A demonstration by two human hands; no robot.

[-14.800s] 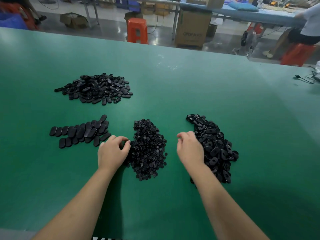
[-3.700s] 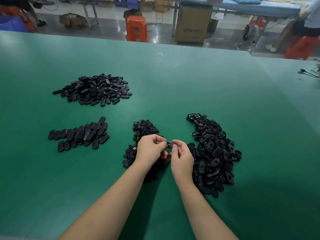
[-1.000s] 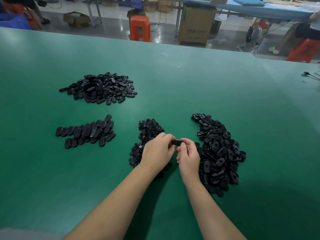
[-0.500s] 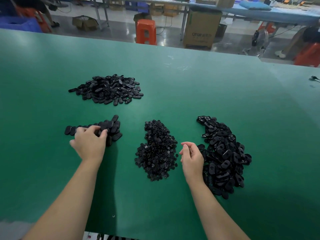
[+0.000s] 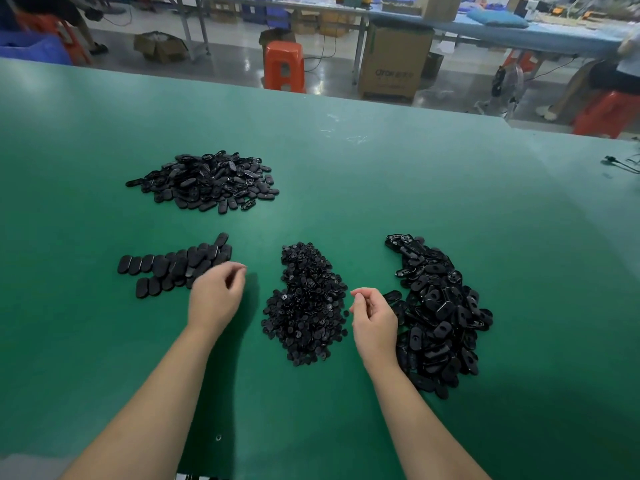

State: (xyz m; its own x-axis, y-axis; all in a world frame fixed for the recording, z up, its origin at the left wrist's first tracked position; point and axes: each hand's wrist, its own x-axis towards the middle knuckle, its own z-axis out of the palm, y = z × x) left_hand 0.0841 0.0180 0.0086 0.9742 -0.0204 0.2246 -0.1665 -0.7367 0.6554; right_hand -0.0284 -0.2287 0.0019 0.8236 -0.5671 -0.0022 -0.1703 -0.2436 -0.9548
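Several groups of black plastic parts lie on the green table [image 5: 381, 188]. A heap of small round pieces [image 5: 306, 303] sits in the middle, between my hands. To its right lies a pile of oval shells with holes [image 5: 440, 310]. Neat rows of closed oval parts [image 5: 173, 266] lie at the left, and a loose heap of ovals [image 5: 207, 181] lies farther back. My left hand [image 5: 216, 296] hovers just right of the rows, fingers loosely curled and holding nothing. My right hand [image 5: 375, 318] hangs beside the shell pile, fingers loosely curled, empty.
Beyond the table's far edge stand an orange stool [image 5: 284, 65], a cardboard box [image 5: 394, 60] and a long blue workbench [image 5: 519, 32]. A seated person [image 5: 609, 74] is at the far right. A cable [image 5: 620, 162] lies on the table's right side.
My left hand has let go of the assembled part on the rows and drawn back rightwards toward the middle heap. My right hand has stayed beside the shell pile.
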